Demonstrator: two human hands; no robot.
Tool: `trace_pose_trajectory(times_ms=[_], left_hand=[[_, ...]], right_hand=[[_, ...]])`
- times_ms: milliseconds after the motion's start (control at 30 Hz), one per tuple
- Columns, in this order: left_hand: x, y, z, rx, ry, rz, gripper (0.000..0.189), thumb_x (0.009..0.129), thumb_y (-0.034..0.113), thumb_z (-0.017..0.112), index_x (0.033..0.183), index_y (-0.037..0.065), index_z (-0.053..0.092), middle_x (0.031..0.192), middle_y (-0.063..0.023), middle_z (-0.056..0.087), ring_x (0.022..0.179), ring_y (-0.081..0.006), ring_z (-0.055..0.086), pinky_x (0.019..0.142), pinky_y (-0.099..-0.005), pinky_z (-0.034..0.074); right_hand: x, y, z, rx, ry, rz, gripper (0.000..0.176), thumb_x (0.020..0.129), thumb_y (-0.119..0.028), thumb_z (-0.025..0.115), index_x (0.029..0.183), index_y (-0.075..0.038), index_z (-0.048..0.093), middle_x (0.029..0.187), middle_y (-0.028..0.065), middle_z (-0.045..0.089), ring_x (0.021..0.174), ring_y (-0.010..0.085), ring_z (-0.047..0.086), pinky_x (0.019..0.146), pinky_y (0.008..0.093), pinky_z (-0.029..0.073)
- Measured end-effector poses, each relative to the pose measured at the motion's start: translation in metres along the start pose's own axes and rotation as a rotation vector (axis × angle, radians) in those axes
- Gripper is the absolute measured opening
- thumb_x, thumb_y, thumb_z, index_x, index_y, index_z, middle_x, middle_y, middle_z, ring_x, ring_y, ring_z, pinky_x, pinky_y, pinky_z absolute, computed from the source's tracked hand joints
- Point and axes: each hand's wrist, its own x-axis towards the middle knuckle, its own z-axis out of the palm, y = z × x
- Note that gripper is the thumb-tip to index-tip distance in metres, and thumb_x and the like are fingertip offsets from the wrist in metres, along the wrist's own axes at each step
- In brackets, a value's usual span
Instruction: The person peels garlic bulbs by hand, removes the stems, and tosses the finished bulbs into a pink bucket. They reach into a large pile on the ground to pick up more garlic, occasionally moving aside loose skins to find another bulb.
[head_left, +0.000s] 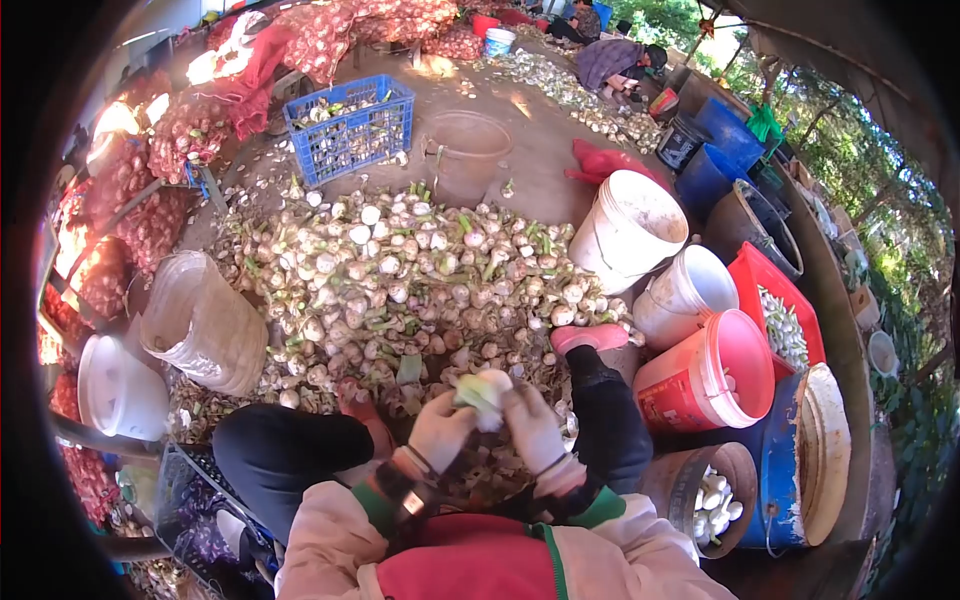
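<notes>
At the far left a white bucket (120,392) lies tipped over, and just beside it a pale woven sack (205,325) lies on its side with its mouth open. Behind them stands a blue crate (350,130), and in front of it a broad heap of garlic (400,270) covers the ground up to the person's knees. Low in the middle, above the lap, the left hand (440,430) and the right hand (533,425), both in pale gloves, curl their fingers around one garlic bulb (483,390) held between them. The bulb lies roughly crosswise, its long axis running from hand to hand. Its greenish end points toward the left hand and its white rounded end toward the right, though which end is the root I cannot tell. To the right stand two white pails (630,232), a red bucket (715,372), and a brown tub (712,495) holding peeled white cloves.
</notes>
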Motion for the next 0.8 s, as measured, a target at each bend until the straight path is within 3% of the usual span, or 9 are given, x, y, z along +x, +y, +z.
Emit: trace_pose_trajectory(times_ms=[200,267,300,400,567,667,700,767,800], left_hand=[[-0.017,0.024,-0.01,0.115,-0.243,-0.337,0.014,0.087,0.007,0.053,0.094,0.003,0.064,0.079,-0.0028,0.063,0.068,-0.0139,0.06,0.062,-0.0281,0.048],[-0.017,0.055,-0.01,-0.88,0.237,0.051,0.018,0.091,0.014,0.051,0.104,0.001,0.056,0.087,-0.011,0.064,0.073,-0.0158,0.062,0.066,-0.0259,0.054],[-0.005,0.032,-0.041,-0.972,0.236,0.149,0.021,0.093,0.02,0.049,0.102,0.003,0.057,0.088,-0.0103,0.066,0.07,-0.0155,0.06,0.063,-0.028,0.051],[-0.002,0.01,-0.051,-0.757,0.389,0.069,0.031,0.091,0.025,0.049,0.113,0.004,0.054,0.085,-0.0088,0.064,0.058,-0.0137,0.051,0.052,-0.0265,0.04],[-0.013,0.001,-0.056,-0.203,0.047,0.146,0.024,0.087,0.014,0.053,0.107,0.003,0.059,0.086,-0.0082,0.063,0.062,-0.0145,0.055,0.056,-0.0255,0.044],[-0.019,0.002,-0.056,0.51,-0.276,0.244,0.021,0.079,0.012,0.057,0.095,0.001,0.065,0.077,-0.0091,0.063,0.073,-0.0207,0.063,0.067,-0.032,0.05],[-0.018,0.001,-0.051,0.613,-0.39,0.306,0.02,0.077,0.01,0.057,0.092,-0.001,0.064,0.078,-0.0103,0.064,0.072,-0.0202,0.062,0.068,-0.0317,0.05],[-0.021,0.009,-0.037,0.708,-0.599,0.049,0.017,0.075,0.011,0.057,0.083,-0.002,0.064,0.075,-0.0129,0.063,0.069,-0.0218,0.061,0.069,-0.0334,0.049],[-0.018,0.009,-0.034,0.703,-0.618,0.028,0.017,0.075,0.011,0.057,0.083,-0.002,0.064,0.075,-0.0129,0.063,0.069,-0.0218,0.061,0.069,-0.0334,0.049]], right_hand=[[0.024,0.042,-0.013,-0.26,-0.332,-0.16,0.037,0.095,-0.019,0.056,0.127,-0.003,0.049,0.102,0.0082,0.06,0.092,0.0188,0.06,0.081,0.0305,0.051],[0.016,0.026,-0.013,-0.393,-0.244,-0.331,0.027,0.098,-0.019,0.049,0.119,-0.003,0.056,0.093,0.005,0.06,0.089,0.0187,0.06,0.074,0.031,0.052],[0.008,-0.009,-0.002,0.074,-0.112,0.291,0.026,0.098,-0.02,0.048,0.112,-0.003,0.061,0.088,0.0044,0.059,0.087,0.0177,0.06,0.072,0.0317,0.051],[0.014,-0.003,0.012,0.01,-0.126,0.249,0.025,0.097,-0.019,0.049,0.113,-0.004,0.062,0.089,0.0052,0.061,0.089,0.016,0.059,0.071,0.0305,0.05],[0.028,0.051,0.02,-0.337,-0.127,-0.093,0.03,0.1,-0.022,0.043,0.12,-0.006,0.058,0.102,0.008,0.06,0.097,0.0177,0.058,0.084,0.0325,0.05],[0.031,0.062,0.006,-2.187,-0.49,-1.393,0.039,0.101,-0.035,0.041,0.128,-0.009,0.053,0.12,0.0114,0.053,0.108,0.0248,0.057,0.105,0.0517,0.038],[0.034,0.067,0.006,-2.182,-0.49,-1.377,0.039,0.101,-0.035,0.041,0.128,-0.009,0.053,0.12,0.0114,0.053,0.108,0.0248,0.057,0.105,0.0517,0.038],[0.038,0.076,0.005,-3.123,0.925,-2.11,0.041,0.099,-0.039,0.043,0.123,-0.007,0.055,0.115,0.0122,0.06,0.112,0.0259,0.056,0.107,0.045,0.036],[0.039,0.081,0.0,-3.18,2.174,-2.284,0.043,0.099,-0.041,0.044,0.12,-0.006,0.056,0.112,0.0127,0.063,0.114,0.0265,0.055,0.108,0.0417,0.035]])
